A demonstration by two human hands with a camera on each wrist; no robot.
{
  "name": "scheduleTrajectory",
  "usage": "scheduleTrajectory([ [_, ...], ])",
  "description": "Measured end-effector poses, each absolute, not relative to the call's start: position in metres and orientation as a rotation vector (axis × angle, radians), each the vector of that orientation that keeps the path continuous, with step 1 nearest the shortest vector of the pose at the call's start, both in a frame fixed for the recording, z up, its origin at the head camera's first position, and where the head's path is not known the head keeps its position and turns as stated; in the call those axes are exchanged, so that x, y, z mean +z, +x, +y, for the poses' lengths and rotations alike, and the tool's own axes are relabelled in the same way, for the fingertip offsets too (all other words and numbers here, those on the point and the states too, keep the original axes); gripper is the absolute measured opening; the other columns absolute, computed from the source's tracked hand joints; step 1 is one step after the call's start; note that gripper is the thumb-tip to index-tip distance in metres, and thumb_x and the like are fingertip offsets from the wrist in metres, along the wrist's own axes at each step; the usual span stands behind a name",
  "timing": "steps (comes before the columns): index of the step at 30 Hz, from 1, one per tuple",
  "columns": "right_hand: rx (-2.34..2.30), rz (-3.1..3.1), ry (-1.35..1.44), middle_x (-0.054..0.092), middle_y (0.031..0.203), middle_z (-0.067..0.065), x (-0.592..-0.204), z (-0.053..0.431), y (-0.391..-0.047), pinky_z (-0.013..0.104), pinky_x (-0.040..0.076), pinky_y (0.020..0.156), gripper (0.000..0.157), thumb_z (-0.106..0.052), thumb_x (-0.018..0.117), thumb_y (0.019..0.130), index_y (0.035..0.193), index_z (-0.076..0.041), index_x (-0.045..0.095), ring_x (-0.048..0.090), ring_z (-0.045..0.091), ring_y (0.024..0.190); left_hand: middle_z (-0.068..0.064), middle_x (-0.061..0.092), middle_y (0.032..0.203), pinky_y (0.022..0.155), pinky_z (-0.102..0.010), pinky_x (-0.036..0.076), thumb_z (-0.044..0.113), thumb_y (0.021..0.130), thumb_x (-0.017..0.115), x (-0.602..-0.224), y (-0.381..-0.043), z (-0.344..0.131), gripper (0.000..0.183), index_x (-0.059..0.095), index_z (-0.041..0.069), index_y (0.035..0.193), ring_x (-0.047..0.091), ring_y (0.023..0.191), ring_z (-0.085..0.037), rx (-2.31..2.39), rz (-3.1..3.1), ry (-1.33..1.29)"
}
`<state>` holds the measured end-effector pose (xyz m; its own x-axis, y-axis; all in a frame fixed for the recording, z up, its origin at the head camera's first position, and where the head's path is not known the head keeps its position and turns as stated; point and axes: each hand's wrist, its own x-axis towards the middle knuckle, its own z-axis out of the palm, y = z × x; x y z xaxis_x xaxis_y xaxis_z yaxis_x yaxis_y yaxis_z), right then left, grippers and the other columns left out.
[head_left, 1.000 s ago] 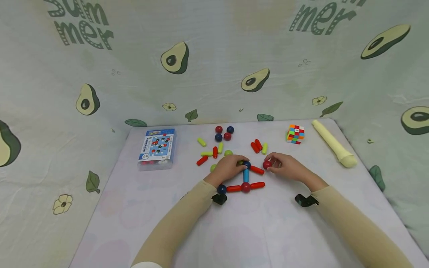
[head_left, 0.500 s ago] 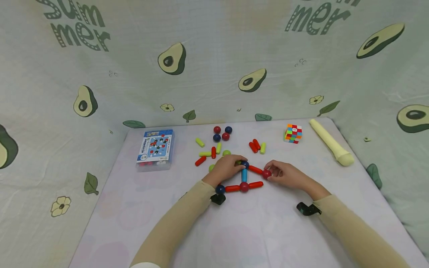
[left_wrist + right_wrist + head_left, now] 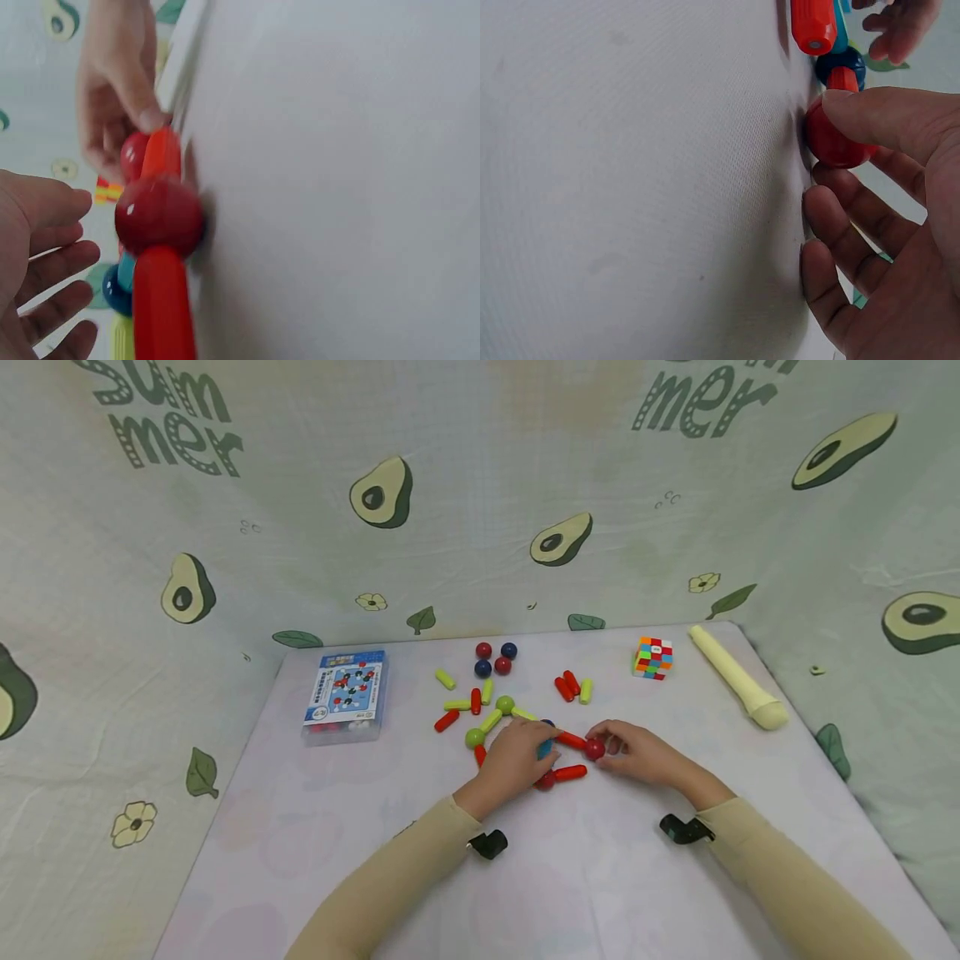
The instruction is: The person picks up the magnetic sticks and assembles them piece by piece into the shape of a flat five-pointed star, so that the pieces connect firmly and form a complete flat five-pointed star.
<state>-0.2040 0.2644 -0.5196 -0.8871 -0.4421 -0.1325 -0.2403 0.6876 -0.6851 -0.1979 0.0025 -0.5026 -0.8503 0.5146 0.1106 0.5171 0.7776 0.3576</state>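
My right hand [image 3: 636, 748] pinches a red magnetic ball [image 3: 594, 749] between thumb and fingers; in the right wrist view, the thumb lies across that ball [image 3: 840, 139]. A red magnetic rod [image 3: 572, 740] links it to a dark blue ball [image 3: 850, 69]. My left hand [image 3: 513, 764] is over the joined shape, fingers spread and relaxed in the left wrist view, apart from the pieces there. Beneath it are a blue rod [image 3: 544, 748] and a second red ball [image 3: 159, 216], with a red rod [image 3: 571, 772] pointing right. Green balls [image 3: 505, 704] and light green rods [image 3: 491, 721] continue the shape.
Loose red and dark blue balls [image 3: 503, 666] sit at the back. Loose red rods [image 3: 563, 689] and light green rods [image 3: 586, 692] lie nearby. A boxed set [image 3: 346, 697] is left; a puzzle cube [image 3: 652, 658] and a pale yellow tapered object [image 3: 738, 678] are right.
My right hand has brought the red ball to the red rod's end, where they now meet. My left hand has come off the dark blue ball and moved slightly toward me.
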Motion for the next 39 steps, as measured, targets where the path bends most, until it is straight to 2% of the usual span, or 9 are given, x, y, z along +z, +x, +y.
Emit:
scheduleTrajectory([
  [6, -0.995, 2.616, -0.522, 0.063, 0.106, -0.001, -0.520, 0.265, -0.205, 0.034, 0.052, 0.078, 0.039, -0.020, 0.077, 0.091, 0.127, -0.015, 0.061, 0.056, 0.019, 0.094, 0.012, 0.072, 0.113, 0.103, -0.038, 0.043, 0.044, 0.093, 0.073, -0.513, -0.178, 0.011, 0.042, 0.070, 0.028, 0.132, 0.053, 0.117, -0.014, -0.405, -2.959, -0.922],
  [15, -1.000, 2.622, -0.527, 0.063, 0.108, -0.001, -0.521, 0.264, -0.203, 0.034, 0.052, 0.079, 0.039, -0.021, 0.077, 0.091, 0.126, -0.015, 0.062, 0.056, 0.019, 0.093, 0.010, 0.075, 0.106, 0.102, -0.039, 0.044, 0.043, 0.091, 0.077, -0.524, -0.173, 0.016, 0.028, 0.079, 0.029, 0.114, 0.055, 0.118, -0.016, -0.282, -2.868, -0.919],
  [26, -1.009, 2.634, -0.508, 0.063, 0.106, -0.001, -0.520, 0.263, -0.201, 0.033, 0.052, 0.078, 0.040, -0.021, 0.078, 0.091, 0.127, -0.015, 0.062, 0.056, 0.019, 0.093, 0.010, 0.074, 0.097, 0.090, -0.029, 0.046, 0.036, 0.090, 0.079, -0.533, -0.170, 0.014, 0.020, 0.082, 0.024, 0.106, 0.055, 0.105, -0.013, -0.436, -2.741, -0.895],
  [31, -1.011, 2.625, -0.489, 0.063, 0.105, -0.001, -0.521, 0.263, -0.202, 0.033, 0.053, 0.078, 0.039, -0.022, 0.079, 0.090, 0.125, -0.016, 0.062, 0.056, 0.019, 0.093, 0.007, 0.072, 0.095, 0.086, -0.021, 0.047, 0.033, 0.090, 0.080, -0.532, -0.170, 0.013, 0.021, 0.081, 0.020, 0.107, 0.053, 0.099, -0.012, -0.501, -2.725, -0.885],
  [39, -1.027, 2.591, -0.459, 0.062, 0.101, 0.000, -0.520, 0.260, -0.200, 0.033, 0.053, 0.078, 0.038, -0.024, 0.080, 0.089, 0.121, -0.016, 0.062, 0.056, 0.022, 0.094, 0.007, 0.071, 0.093, 0.081, -0.016, 0.048, 0.030, 0.089, 0.082, -0.531, -0.167, 0.014, 0.021, 0.080, 0.020, 0.107, 0.051, 0.099, -0.012, -0.526, -2.766, -0.845],
])
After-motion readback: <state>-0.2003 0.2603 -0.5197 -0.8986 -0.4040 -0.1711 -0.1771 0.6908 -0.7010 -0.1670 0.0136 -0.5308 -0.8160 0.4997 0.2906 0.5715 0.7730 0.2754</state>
